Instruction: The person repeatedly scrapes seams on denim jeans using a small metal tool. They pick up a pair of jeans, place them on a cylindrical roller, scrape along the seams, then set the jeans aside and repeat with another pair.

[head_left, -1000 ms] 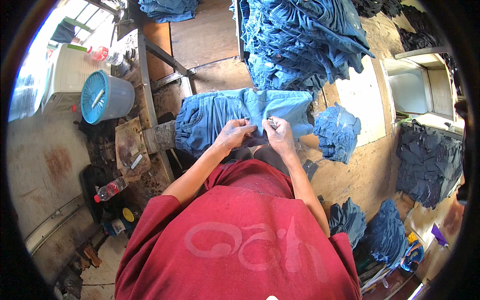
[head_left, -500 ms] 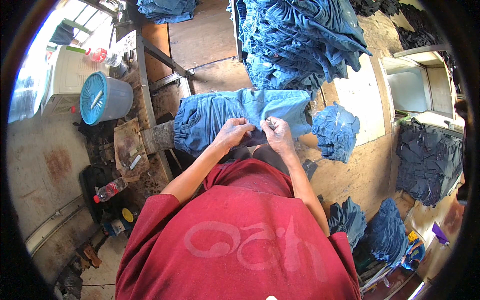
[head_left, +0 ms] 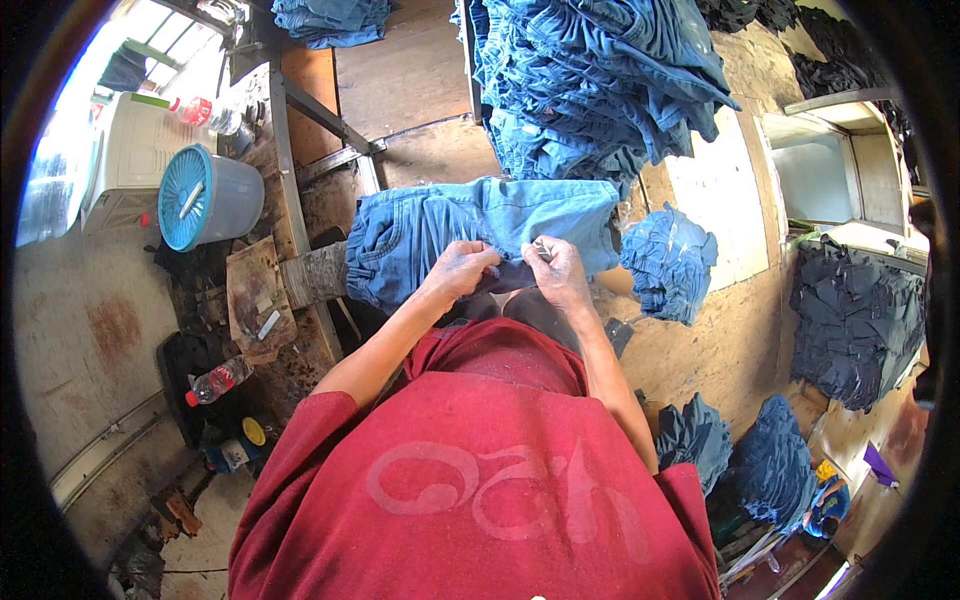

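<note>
A pair of blue denim trousers with an elastic waistband [head_left: 425,225] lies crosswise in front of me, drawn over a narrow worn board [head_left: 317,275]. My left hand [head_left: 462,270] pinches the near edge of the cloth between thumb and fingers. Just to its right, my right hand [head_left: 558,272] is closed on a small metal tool [head_left: 541,246] held at the same edge. The fingers cover most of that tool, so its exact kind does not show. To the right of the trousers lies a bunched denim garment [head_left: 670,262], apart from both hands.
A tall heap of denim garments [head_left: 600,85] rises beyond the trousers. Dark folded garments [head_left: 858,320] are stacked at right, and denim bundles [head_left: 770,465] lie lower right. At left are a lidded plastic bucket [head_left: 232,195], a metal frame [head_left: 290,160] and a plastic bottle [head_left: 220,380].
Both hands stay at the same edge of the cloth, with only a slight shift of the fingers. The trousers and the piles have not visibly moved.
</note>
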`<state>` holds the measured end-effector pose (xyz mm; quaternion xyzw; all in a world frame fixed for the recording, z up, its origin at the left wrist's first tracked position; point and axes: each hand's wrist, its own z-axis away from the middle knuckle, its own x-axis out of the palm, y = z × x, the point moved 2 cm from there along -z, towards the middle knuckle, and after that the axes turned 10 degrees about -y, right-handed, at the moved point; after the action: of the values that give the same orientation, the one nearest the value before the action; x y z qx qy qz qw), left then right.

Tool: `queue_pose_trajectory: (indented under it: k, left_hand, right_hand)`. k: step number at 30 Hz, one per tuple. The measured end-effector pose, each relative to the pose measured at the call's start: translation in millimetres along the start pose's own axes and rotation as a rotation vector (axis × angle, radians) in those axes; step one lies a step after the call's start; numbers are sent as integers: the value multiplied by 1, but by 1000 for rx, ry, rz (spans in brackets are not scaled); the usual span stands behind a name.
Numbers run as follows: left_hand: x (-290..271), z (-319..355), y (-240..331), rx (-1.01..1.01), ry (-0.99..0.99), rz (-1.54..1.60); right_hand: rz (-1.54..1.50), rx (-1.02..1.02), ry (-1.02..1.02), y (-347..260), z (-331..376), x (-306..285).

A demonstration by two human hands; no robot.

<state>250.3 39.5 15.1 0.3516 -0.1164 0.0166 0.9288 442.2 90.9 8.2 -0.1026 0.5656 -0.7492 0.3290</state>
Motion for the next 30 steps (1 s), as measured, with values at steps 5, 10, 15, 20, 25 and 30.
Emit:
queue_pose_trajectory:
  k: [5,10,15,20,25,30]
  left_hand:
    - [-1,-7,-3,114,-21,-119]
    - [-4,0,-9,-24,-75,147]
    - [-15,28,-7,4,-265,102]
    - [-24,40,11,68,-396,-139]
    - [-32,40,19,-15,-534,30]
    - [-36,35,12,-63,-585,140]
  right_hand:
    - [-50,-29,3,-5,2,-1]
    - [102,40,-24,-4,-2,-8]
    - [87,81,185,-17,21,-4]
    - [267,49,147,-54,52,2]
    - [581,113,77,-77,46,-1]
    - [401,-65,47,-84,36,-10]
